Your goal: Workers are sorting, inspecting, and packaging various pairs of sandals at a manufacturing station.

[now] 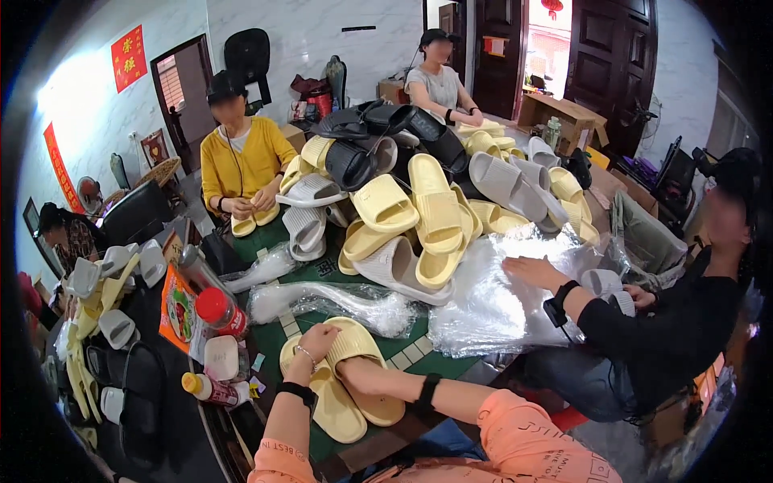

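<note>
Low in the frame, both hands press a yellow slipper pair (346,386) flat: left hand (316,342) curled on top, right hand hidden beneath.

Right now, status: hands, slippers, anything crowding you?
Left hand on the yellow slipper pair, grip closed on an edge. Right hand tucked under, grip unseen. Crumpled plastic bags just beyond; slipper pile past that.

Slipper pair (346,386) at near tabletop (419,354) edge; bag roll (338,302) behind it; slipper heap (419,201) at centre; bottles (213,322) left
</note>
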`<state>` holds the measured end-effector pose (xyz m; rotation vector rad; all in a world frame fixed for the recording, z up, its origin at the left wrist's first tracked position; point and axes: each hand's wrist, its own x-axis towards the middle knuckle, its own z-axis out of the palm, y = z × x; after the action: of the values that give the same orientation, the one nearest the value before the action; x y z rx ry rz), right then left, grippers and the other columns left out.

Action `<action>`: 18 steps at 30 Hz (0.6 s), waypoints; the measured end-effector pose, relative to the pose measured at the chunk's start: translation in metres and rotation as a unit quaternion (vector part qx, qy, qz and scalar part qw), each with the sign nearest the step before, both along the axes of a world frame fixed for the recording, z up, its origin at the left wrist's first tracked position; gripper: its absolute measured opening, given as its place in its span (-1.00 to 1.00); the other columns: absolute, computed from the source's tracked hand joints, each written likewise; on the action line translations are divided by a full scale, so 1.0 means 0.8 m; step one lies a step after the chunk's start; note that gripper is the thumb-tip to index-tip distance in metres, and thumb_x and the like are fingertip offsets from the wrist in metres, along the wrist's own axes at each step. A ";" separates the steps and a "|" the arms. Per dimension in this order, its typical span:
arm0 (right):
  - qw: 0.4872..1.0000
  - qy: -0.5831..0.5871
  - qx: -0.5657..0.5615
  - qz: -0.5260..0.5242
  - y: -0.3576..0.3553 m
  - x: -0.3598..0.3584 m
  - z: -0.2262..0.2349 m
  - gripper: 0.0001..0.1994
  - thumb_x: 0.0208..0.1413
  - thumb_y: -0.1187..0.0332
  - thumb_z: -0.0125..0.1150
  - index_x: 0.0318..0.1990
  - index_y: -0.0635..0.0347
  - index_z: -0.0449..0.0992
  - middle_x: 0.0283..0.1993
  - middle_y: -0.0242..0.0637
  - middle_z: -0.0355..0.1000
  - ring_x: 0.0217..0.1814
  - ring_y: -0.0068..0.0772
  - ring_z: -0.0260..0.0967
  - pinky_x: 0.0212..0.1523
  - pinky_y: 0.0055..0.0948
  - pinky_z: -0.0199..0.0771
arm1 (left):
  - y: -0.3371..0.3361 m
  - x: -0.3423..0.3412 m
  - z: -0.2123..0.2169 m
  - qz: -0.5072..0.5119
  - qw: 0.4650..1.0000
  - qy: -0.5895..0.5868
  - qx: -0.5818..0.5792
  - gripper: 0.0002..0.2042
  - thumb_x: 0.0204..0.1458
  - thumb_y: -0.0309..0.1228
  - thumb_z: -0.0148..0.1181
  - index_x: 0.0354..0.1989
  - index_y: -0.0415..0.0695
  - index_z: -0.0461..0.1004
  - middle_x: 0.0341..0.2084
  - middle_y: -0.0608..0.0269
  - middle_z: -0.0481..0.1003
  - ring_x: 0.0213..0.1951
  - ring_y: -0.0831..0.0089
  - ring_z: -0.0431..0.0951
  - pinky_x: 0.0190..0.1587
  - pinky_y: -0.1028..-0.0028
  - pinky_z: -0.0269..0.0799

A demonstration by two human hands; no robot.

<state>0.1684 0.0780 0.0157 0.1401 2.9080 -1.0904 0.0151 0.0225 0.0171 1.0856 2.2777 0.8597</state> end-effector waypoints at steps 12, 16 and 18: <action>0.980 -0.081 -0.180 -0.012 -0.012 0.077 0.015 -0.70 -0.02 0.21 -0.11 -0.48 0.29 0.43 -0.48 -0.04 0.39 -0.40 -0.11 0.34 -0.35 -0.28 0.30 | 0.001 0.002 0.000 0.024 1.000 -0.002 0.018 -0.74 -0.04 -0.25 -0.11 -0.33 -0.06 0.50 -0.43 0.07 0.48 -0.35 0.23 0.48 -0.28 0.42 0.34; 0.982 0.049 -0.147 -0.107 -0.006 0.036 -0.006 -0.73 -0.04 0.26 -0.07 -0.46 0.33 0.41 -0.45 0.00 0.38 -0.38 -0.03 0.33 -0.36 -0.27 0.30 | 0.005 0.008 0.005 0.023 1.000 0.010 0.014 -0.73 -0.03 -0.24 -0.12 -0.33 -0.05 0.50 -0.44 0.07 0.48 -0.36 0.22 0.48 -0.29 0.41 0.34; 0.977 0.068 -0.156 -0.127 -0.011 0.016 0.006 -0.74 -0.05 0.28 -0.06 -0.47 0.35 0.40 -0.45 0.03 0.37 -0.38 0.00 0.32 -0.36 -0.25 0.31 | 0.000 0.005 0.005 0.023 1.000 -0.012 0.008 -0.73 -0.03 -0.23 -0.12 -0.32 -0.03 0.51 -0.43 0.07 0.48 -0.34 0.20 0.47 -0.27 0.40 0.34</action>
<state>0.1810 0.0690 0.0202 0.4532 2.8411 -1.6414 0.0187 0.0228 0.0209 1.0276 2.2883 0.9051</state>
